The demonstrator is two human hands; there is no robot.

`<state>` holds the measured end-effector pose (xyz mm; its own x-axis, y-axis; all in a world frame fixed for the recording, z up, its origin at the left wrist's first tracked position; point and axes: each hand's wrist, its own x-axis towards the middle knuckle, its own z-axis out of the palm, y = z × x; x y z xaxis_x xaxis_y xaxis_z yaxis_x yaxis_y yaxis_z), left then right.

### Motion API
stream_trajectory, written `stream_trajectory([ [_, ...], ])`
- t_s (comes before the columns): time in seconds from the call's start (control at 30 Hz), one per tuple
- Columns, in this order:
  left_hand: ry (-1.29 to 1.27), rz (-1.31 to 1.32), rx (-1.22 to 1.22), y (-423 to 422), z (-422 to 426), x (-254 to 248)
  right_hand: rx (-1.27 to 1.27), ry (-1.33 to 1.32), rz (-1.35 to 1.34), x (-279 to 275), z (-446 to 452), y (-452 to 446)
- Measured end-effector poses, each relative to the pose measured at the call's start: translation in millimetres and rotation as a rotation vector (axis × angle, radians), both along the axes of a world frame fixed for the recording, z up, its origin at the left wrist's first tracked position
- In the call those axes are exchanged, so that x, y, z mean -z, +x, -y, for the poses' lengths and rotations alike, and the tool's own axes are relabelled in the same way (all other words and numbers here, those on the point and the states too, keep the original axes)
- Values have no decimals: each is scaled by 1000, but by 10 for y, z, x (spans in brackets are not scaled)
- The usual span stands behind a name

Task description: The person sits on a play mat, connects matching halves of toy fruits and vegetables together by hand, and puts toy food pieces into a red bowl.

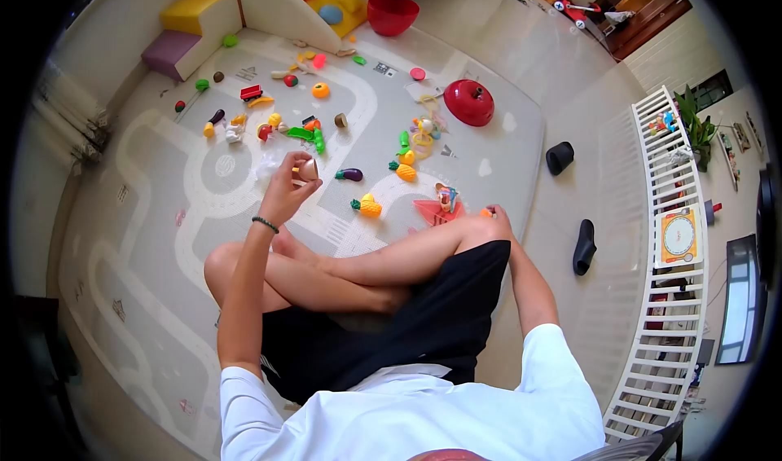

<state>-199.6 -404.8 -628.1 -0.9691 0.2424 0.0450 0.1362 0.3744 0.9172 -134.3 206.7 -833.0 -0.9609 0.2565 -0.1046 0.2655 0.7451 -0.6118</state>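
Observation:
My left hand (292, 186) is raised above the mat, its fingers pinching a small rounded toy piece (308, 170) that is brown with a pale face. Just beyond it lies crumpled clear plastic (265, 168). A toy eggplant (349, 174) and a toy pineapple (367, 206) rest to its right. Beside my right knee, my right hand (498, 217) is closed round an orange toy piece (486, 212), mostly hidden by fingers and knee. Close to that hand are a red triangular piece (438, 212) and a small colourful figure (445, 196).
Several toy foods are scattered over the grey road-pattern play mat (155, 298). A red dome-shaped lid (469, 103) and a red bowl (393, 15) stand farther off. Black slippers (583, 248) lie right of the mat, near a white slatted rail (664, 339). Coloured steps (194, 13) stand at the back left.

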Motion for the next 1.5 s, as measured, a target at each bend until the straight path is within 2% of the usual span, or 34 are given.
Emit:
stream_trajectory([
  [0.07, 193, -55, -62, -41, -18, 241, -23, -28, -21, -42, 8, -167],
  [0.1, 195, -42, -53, -33, -10, 314, -12, -26, -10, -205, 77, -224],
  [0.17, 171, -10, -140, -36, -7, 462, 380, -828, 54, -641, 331, -345],
  [0.2, 92, -3, -133, -12, -17, 351, 414, -823, 61, -596, 279, -325],
  [0.23, 16, -11, -123, -5, -23, 268, 383, -648, 104, -535, 205, -286],
  [0.27, 37, 6, -104, -24, -13, 302, 342, -475, 142, -482, 151, -251],
  [0.3, 55, 26, -91, -32, 2, 341, 360, -471, 147, -325, 129, -140],
  [0.37, 20, 19, -84, -61, -24, 345, 28, -128, 57, 12, 183, 36],
  [0.43, -26, 18, -89, -29, -58, 364, -83, -616, 155, -43, 550, 96],
  [0.47, -25, 26, -79, -22, -96, 354, -134, -650, 222, -18, 756, 250],
  [0.6, -76, 7, -35, 20, -209, 410, -249, -427, 294, 10, 1104, 659],
  [0.77, -111, -8, -6, 76, -186, 549, -274, -256, 233, -48, 923, 709],
  [0.87, -52, 25, -22, 146, -158, 541, -164, 92, 49, -317, 410, 399],
  [0.9, -5, 46, -22, 162, -148, 525, -81, 56, -18, -539, 229, 177],
  [0.93, 115, 76, -10, 170, -162, 494, -10, -328, -195, -490, 18, -73],
  [0.97, 235, 110, -1, 190, -176, 470, -48, -298, -194, -843, 185, -293],
  [1.0, 330, 123, 44, 177, -178, 477, -84, -271, -188, -1419, 465, -445],
  [1.07, 486, 189, 136, 153, -173, 421, -273, -526, -213, -1941, 1151, -636],
  [1.13, 585, 268, 205, 166, -154, 347, -505, -697, -102, -2289, 1955, -676],
  [1.17, 625, 314, 225, 184, -143, 290, -643, -675, -119, -2247, 2249, -691],
  [1.3, 708, 354, 234, 281, -72, 235, -730, -895, -101, -2439, 3435, -576],
  [1.5, 717, 216, 198, 325, 27, 215, -816, -1080, 8, -2278, 3951, -618],
])
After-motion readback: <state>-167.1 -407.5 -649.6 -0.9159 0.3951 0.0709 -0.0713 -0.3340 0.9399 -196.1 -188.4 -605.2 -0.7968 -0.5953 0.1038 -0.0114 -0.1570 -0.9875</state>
